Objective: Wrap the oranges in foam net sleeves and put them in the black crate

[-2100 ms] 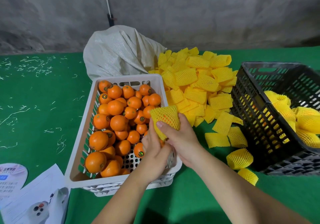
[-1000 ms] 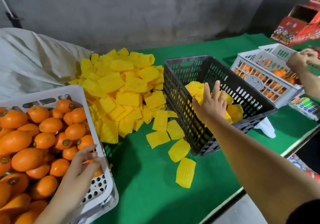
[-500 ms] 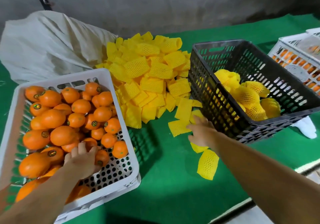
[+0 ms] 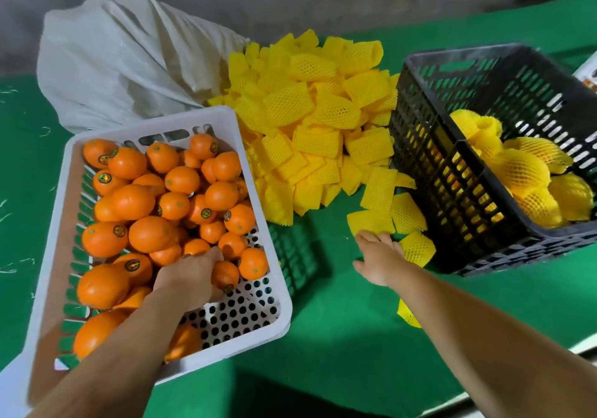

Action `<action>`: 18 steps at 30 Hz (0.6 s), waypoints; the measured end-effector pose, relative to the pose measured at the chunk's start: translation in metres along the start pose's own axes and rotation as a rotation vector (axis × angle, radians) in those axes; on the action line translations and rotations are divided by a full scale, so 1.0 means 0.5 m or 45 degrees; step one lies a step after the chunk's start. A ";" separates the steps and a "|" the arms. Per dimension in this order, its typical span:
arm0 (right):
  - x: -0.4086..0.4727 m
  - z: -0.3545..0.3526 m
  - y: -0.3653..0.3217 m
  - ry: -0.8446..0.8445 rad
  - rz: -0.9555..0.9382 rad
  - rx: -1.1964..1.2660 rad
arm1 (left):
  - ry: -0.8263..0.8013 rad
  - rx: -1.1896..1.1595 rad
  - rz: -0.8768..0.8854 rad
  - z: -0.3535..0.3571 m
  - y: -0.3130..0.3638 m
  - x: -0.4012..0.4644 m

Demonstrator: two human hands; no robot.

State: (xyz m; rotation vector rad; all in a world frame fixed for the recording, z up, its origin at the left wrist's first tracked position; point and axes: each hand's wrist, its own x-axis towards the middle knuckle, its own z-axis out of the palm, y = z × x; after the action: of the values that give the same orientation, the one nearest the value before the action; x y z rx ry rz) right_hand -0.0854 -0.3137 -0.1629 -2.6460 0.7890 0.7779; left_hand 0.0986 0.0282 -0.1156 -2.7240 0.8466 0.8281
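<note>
A white crate (image 4: pixel 274 275) at the left holds several bare oranges (image 4: pixel 151 233). My left hand (image 4: pixel 190 275) is inside it, its fingers curled round one orange (image 4: pixel 226 277) near the crate's right wall. A heap of yellow foam net sleeves (image 4: pixel 310 120) lies in the middle of the green table. My right hand (image 4: pixel 381 256) reaches over the table with its fingertips on a loose flat sleeve (image 4: pixel 370 222) at the heap's near edge. The black crate (image 4: pixel 452 172) at the right holds several wrapped oranges (image 4: pixel 523 169).
A grey-white sack (image 4: pixel 122 59) lies behind the white crate against the wall. More loose sleeves (image 4: pixel 416 248) lie between my right hand and the black crate. The table's front edge (image 4: pixel 581 350) runs at the lower right.
My right hand put the wrapped orange in the black crate, then came back down to the loose sleeves. My left hand went into the white crate and closed on an orange.
</note>
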 end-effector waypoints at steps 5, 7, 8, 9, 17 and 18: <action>-0.003 0.029 -0.010 -0.004 0.055 0.136 | 0.136 -0.802 -0.013 -0.027 -0.047 -0.032; -0.006 0.026 -0.014 -0.087 0.115 0.072 | 0.220 -0.965 -0.015 -0.042 -0.042 -0.067; -0.008 0.025 -0.018 -0.099 0.158 0.062 | 0.300 -1.047 -0.029 -0.045 -0.032 -0.088; -0.010 0.026 -0.022 -0.080 0.188 0.076 | 0.408 -1.175 -0.045 -0.046 -0.017 -0.110; -0.095 -0.011 -0.107 0.665 0.050 1.103 | 0.821 -1.747 0.053 -0.022 0.157 -0.235; -0.117 -0.028 -0.129 0.688 0.035 1.241 | 0.828 -1.680 0.077 -0.020 0.161 -0.233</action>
State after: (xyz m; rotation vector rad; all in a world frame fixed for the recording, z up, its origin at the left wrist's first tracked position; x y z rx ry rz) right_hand -0.0842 -0.2419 -0.1119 -1.9105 0.9882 -0.3205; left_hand -0.0221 0.0140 -0.0422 -4.3072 0.5025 0.5799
